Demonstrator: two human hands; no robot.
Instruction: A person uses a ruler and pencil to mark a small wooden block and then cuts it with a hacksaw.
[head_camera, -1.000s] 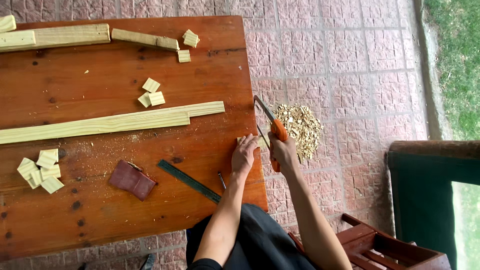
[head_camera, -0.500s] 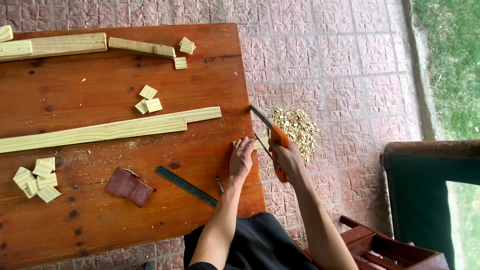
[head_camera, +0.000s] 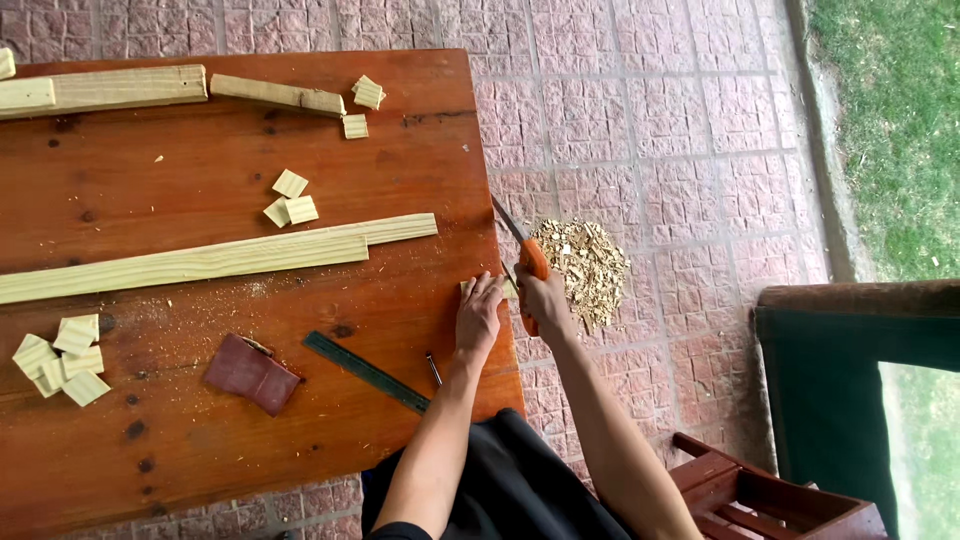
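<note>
A small wooden block (head_camera: 470, 288) was pinned flat at the table's (head_camera: 200, 420) right edge by the left hand (head_camera: 480, 315); the orange-handled saw (head_camera: 530, 262) was gripped by the right hand (head_camera: 545, 305) (strokes best kept straight, fingers clear).

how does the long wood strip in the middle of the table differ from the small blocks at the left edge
The long wood strip is one slim piece running nearly across the table; the small blocks are several short, squarish pieces.
The long wood strip lies alone and flat; the small blocks sit bunched in a loose pile, some overlapping.
The long wood strip reaches closer to the hands than the small blocks do.
Both are pale, light-coloured wood resting on the table.
</note>
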